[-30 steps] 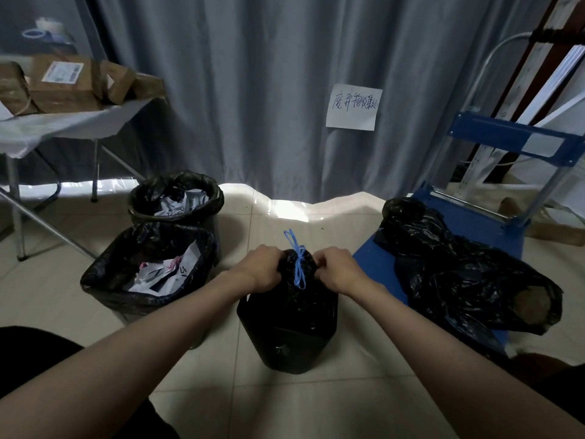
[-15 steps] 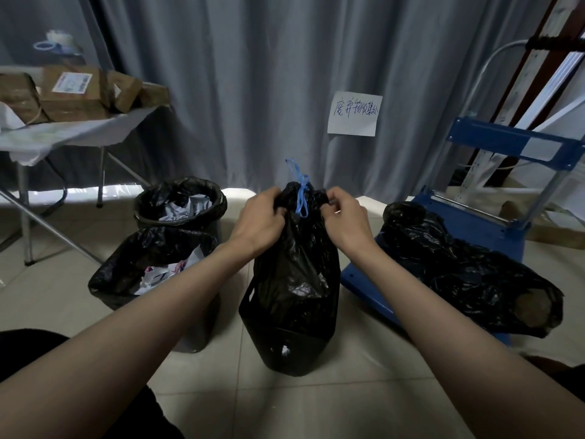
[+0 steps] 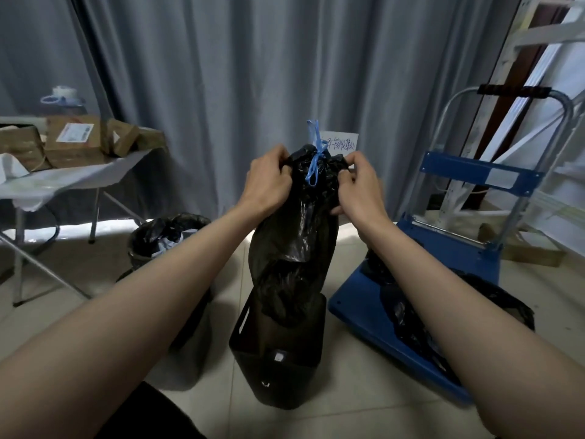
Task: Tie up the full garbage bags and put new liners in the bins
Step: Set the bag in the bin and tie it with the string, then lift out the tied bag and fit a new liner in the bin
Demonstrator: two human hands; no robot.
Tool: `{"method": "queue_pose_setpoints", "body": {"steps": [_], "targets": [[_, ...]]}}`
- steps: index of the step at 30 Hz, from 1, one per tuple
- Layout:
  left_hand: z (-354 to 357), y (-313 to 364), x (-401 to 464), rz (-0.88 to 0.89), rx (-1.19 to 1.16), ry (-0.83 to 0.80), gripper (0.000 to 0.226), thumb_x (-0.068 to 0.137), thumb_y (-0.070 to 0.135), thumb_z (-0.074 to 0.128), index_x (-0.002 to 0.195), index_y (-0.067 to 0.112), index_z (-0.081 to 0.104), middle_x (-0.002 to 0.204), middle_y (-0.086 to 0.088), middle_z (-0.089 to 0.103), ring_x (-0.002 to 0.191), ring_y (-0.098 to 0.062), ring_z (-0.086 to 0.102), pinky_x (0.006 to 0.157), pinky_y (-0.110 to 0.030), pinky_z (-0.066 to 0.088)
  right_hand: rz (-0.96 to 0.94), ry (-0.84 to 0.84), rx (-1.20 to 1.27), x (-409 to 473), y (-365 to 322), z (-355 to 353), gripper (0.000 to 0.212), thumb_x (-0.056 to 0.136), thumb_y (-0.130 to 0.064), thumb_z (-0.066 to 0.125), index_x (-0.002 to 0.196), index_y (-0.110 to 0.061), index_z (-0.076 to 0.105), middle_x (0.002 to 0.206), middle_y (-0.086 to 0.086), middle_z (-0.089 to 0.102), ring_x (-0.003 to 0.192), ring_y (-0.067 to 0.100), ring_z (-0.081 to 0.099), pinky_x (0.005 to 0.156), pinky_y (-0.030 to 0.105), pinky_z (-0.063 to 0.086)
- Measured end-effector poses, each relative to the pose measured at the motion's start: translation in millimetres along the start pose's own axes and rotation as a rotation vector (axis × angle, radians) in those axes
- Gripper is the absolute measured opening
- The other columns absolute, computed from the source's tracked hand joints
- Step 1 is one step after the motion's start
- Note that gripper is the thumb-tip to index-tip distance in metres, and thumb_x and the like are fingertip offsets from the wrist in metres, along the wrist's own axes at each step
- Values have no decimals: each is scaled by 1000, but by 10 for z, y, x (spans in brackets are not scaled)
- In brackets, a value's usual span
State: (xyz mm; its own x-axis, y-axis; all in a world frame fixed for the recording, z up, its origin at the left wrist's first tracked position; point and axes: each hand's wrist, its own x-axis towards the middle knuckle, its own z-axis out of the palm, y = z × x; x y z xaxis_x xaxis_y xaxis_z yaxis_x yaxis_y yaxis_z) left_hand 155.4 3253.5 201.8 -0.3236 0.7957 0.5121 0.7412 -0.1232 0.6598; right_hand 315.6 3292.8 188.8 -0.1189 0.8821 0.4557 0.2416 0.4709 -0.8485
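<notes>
Up at the neck of the garbage bag (image 3: 294,236) we've got both hands working: our left hand (image 3: 269,182) has its fingers curled into the bunched plastic on the left side, and our right hand (image 3: 357,188) pinches the gathered top on the right, thumb tucked lower against the bag. Both arms reach forward and slightly up, forearms angled in toward each other so the hands meet on either side of the knot.

The bag hangs stretched tall, long axis straight up and down, tied end pointing up with a blue drawstring (image 3: 315,153) knotted at the top, its loose ends sticking up and dangling. Its bottom end sits inside the black bin (image 3: 278,369) on the tiled floor, most of the bag above the rim.

Off to the right, a blue hand cart (image 3: 443,258) has another black bag (image 3: 493,299) lying on its deck. To the left, two more bins (image 3: 167,236) with black liners, the nearer one mostly hidden behind our left arm. Further left a folding table (image 3: 72,179) holds cardboard parcels (image 3: 76,137), and a grey curtain (image 3: 237,74) with a handwritten note (image 3: 342,142) hangs behind.
</notes>
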Motion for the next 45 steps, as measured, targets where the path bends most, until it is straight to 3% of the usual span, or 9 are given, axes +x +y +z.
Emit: {"method": "queue_pose_setpoints", "body": {"steps": [6,15,20,25,30,33,36,40,45], "targets": [[341,41,517,16,106,-44,16,91,4,42,97,8,56,99,-18,64,97,-36,55,80,-38,43,72,15,-5,425,149,-30,12,100,-8,37,101,-13,47,99,15,58,82,29,63,51,44,61],[1236,-530,1157,-102,130,-162,9,91,8,46,96,5,53,94,-18,62,87,-33,54,72,-36,41,183,-72,-60,1172,1131,228,9,101,-18,43,98,-25,48,92,-3,59,92,28,63,77,53,59],[1854,-1109,1419,-127,105,-247,3,90,8,50,91,10,48,93,-12,58,90,-32,54,76,-38,43,277,-55,5,1512,1901,594,8,98,-18,44,93,-23,49,91,8,63,88,37,63,78,59,54],[2378,-1552,1701,-113,85,-235,3,91,7,50,92,9,48,91,-8,53,84,-25,49,72,-31,32,244,-17,5,1783,2515,840,4,98,-15,49,99,-15,54,92,-7,63,91,21,62,91,46,51],[2804,-1923,1816,-165,41,-269,5,91,10,51,94,11,46,95,-8,53,86,-23,50,71,-30,31,265,-29,-21,1928,3066,951,13,94,-5,55,105,-12,56,101,-2,64,101,20,62,95,37,51],[3078,-2153,1762,-263,76,-460,24,90,15,54,111,6,53,104,-9,59,97,-27,56,77,-32,40,389,-146,-73,1869,3279,972,47,91,0,53,132,-22,47,129,3,56,119,23,56,103,37,47],[3231,-2212,1600,-297,115,-675,54,88,17,57,141,10,44,133,-16,58,121,-33,55,102,-39,45,453,-242,-194,1747,3357,938,68,91,-2,53,151,-23,30,142,10,47,127,26,49,108,35,41],[3207,-2091,1387,-324,153,-775,73,96,23,57,157,15,17,156,-13,34,142,-31,35,116,-34,28,507,-288,-262,1599,3307,800,67,92,-6,54,152,-23,28,143,15,47,127,29,49,102,31,40],[3089,-1875,1200,-242,233,-780,63,94,25,60,150,13,34,150,-13,43,136,-30,42,111,-33,33,565,-385,-306,1344,3092,472,54,95,-12,56,146,-19,38,137,17,51,121,30,53,94,29,43]]}}
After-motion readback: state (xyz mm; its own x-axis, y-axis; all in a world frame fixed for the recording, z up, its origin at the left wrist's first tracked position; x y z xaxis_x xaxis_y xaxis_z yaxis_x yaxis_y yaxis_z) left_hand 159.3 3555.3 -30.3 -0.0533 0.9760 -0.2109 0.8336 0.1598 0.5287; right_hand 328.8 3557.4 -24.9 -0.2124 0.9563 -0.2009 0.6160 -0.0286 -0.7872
